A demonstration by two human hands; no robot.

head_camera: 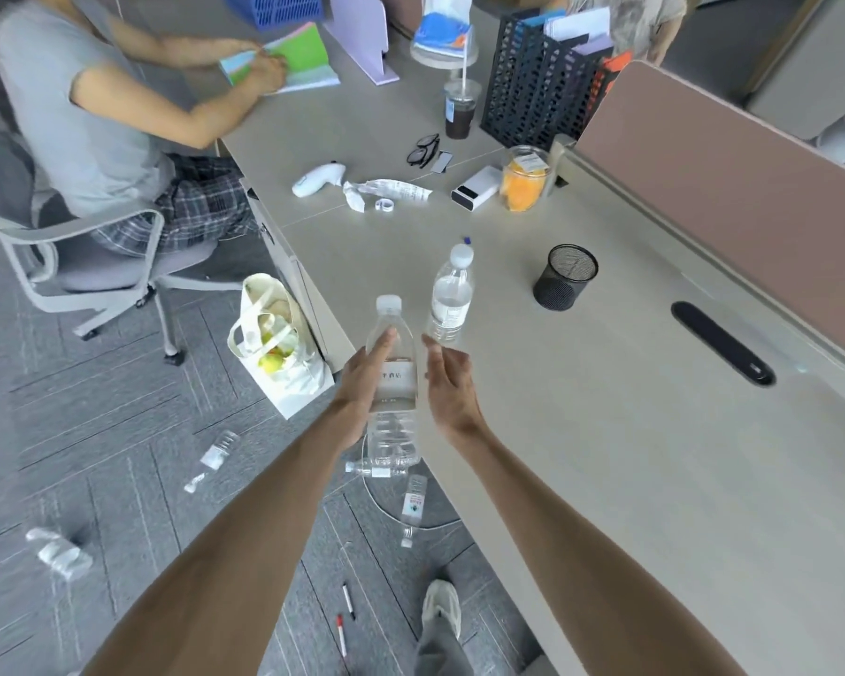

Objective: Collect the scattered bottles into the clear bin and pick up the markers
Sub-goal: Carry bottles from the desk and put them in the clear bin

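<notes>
My left hand (362,383) grips a clear water bottle (392,378) with a white cap, held upright over the desk's front edge. To the right of that bottle, my right hand (450,383) has its fingers straight and holds nothing. A second clear bottle (452,297) stands on the desk just beyond my right fingertips. Below my hands a thin clear rim (386,510) curves over the floor, with two bottles (413,505) lying by it. Two more bottles (213,455) (59,553) lie on the carpet at left. Two markers (348,601) (341,634) lie near my shoe.
A black mesh pen cup (564,278) stands on the beige desk (630,456). A white tote bag (279,344) leans against the desk's side. A seated person (94,119) in a chair is at left. A jar, glasses, a power bank and a file rack sit farther back.
</notes>
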